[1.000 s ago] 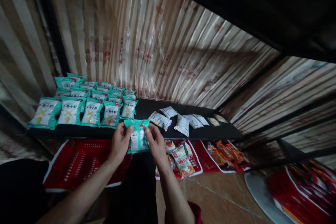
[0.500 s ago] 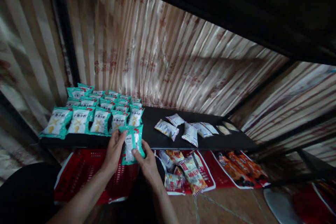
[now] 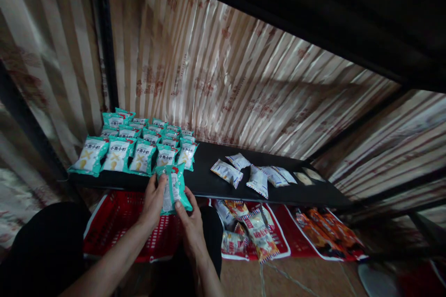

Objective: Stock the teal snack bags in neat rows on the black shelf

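A teal and white snack bag [image 3: 172,190] is held between my two hands just in front of the black shelf [image 3: 205,189]. My left hand [image 3: 153,198] grips its left side, thumb on the face. On the lower right, my right hand [image 3: 191,218] pinches the bag with the thumb over its front. Matching teal snack bags [image 3: 117,154] stand upright in rows at the shelf's left end, right behind the held one. Farther right on the shelf, several white snack bags [image 3: 258,181] with striped ends lie flat.
Below the shelf are a red basket [image 3: 114,222] on the left, another holding cream and red snack bags [image 3: 258,234], and one with orange packets [image 3: 325,229]. Two pale flat items [image 3: 303,178] lie at the shelf's right end. A dark upper shelf [image 3: 313,14] hangs overhead.
The held snack bag has turned slightly and stays in both hands. My view has shifted a little, so the shelf and its bags appear farther right.
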The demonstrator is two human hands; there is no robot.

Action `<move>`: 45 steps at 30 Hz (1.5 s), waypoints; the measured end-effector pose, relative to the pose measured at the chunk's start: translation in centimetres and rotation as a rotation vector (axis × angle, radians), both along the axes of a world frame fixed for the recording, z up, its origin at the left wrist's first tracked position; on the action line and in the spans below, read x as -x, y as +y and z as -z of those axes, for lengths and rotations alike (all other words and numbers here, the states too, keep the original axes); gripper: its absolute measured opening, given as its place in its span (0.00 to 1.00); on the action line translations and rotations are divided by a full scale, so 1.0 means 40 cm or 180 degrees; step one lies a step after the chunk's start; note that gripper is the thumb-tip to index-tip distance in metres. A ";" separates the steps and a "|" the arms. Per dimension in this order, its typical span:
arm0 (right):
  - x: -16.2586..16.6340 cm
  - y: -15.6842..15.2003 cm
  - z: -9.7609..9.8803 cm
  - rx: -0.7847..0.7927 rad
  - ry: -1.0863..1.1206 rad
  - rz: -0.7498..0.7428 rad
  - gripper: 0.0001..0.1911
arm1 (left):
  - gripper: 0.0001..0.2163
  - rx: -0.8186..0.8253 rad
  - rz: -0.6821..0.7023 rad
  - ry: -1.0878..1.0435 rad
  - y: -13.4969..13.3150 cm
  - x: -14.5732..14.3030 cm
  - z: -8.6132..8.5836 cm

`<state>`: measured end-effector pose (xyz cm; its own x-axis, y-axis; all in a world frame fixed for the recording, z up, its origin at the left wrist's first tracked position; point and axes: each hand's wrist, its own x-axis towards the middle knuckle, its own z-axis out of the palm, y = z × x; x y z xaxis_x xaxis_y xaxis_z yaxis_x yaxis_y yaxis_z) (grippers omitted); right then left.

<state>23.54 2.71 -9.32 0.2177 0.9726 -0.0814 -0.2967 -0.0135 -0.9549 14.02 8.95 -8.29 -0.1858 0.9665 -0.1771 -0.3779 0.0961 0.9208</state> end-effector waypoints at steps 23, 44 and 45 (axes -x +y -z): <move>-0.002 -0.014 0.035 -0.0903 -0.2660 0.0784 0.26 | 0.21 -0.0006 0.0087 -0.0262 -0.012 0.022 0.019; 0.014 -0.047 0.029 -0.1519 -0.3759 0.0761 0.34 | 0.21 -0.0024 0.0650 -0.0262 -0.055 0.008 -0.026; 0.008 -0.045 0.032 -0.1471 -0.3606 0.0844 0.31 | 0.21 -0.0012 0.0694 -0.0260 -0.055 0.009 -0.021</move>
